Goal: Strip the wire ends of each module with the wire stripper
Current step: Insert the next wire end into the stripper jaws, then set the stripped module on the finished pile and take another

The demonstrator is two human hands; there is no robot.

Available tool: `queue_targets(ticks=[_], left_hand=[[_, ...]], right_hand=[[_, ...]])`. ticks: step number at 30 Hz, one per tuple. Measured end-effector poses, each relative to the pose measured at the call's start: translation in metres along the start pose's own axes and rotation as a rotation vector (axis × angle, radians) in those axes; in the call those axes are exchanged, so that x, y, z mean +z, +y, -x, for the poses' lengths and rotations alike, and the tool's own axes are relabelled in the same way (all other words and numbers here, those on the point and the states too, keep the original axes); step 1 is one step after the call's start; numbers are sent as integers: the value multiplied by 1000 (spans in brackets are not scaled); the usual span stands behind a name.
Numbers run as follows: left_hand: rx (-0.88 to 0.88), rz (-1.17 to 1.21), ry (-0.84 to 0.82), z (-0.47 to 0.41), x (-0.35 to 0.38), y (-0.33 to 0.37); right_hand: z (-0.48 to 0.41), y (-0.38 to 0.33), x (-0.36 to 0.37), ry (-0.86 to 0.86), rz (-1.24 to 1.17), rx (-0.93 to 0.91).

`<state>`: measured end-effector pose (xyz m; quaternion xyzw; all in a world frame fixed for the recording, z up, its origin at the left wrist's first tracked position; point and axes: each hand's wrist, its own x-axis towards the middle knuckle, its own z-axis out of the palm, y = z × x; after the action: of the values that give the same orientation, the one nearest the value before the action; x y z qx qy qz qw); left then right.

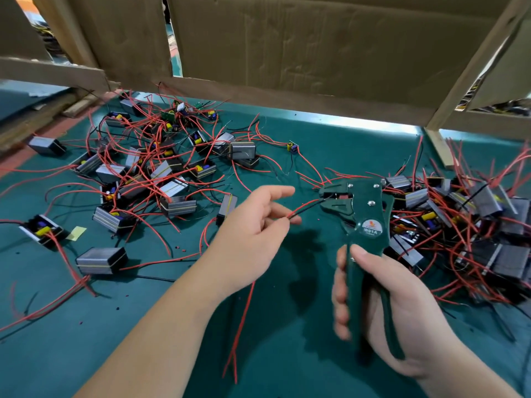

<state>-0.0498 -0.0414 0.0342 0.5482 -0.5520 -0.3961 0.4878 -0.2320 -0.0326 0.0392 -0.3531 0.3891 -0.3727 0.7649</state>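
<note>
Mid-strip: left hand pinches red and black wire ends fed into wire stripper head; right hand grip wraps handles. Next: squeeze.

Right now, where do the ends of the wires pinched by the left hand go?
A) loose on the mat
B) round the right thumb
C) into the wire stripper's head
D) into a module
C: the red and black wires in the left hand run into the head of the wire stripper the right hand grips.
</note>
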Motion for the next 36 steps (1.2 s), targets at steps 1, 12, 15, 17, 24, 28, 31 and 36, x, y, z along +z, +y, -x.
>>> queue_targets(ticks=[1,12,15,17,24,28,31,36], left_hand=[[-11,-40,16,0,2,-3],[-72,289,435,-8,1,-3],[-88,413,362,-4,9,3],[-106,496,322,-2,16,5],[69,388,144,4,23,4],[90,464,92,4,14,4],[89,516,123,2,6,2],[111,503,59,3,0,1]], right_hand=[[-1,-1,-1,-47,-35,7],[4,1,5,-581,-214,225],[1,5,9,-635,-221,216],[-1,5,8,-613,-223,186],[-6,-7,2,-467,-248,34],[-5,-13,1,-422,-291,-17],[-4,-16,-2,-446,-354,-67],[-8,-18,-8,-317,-237,-102]])
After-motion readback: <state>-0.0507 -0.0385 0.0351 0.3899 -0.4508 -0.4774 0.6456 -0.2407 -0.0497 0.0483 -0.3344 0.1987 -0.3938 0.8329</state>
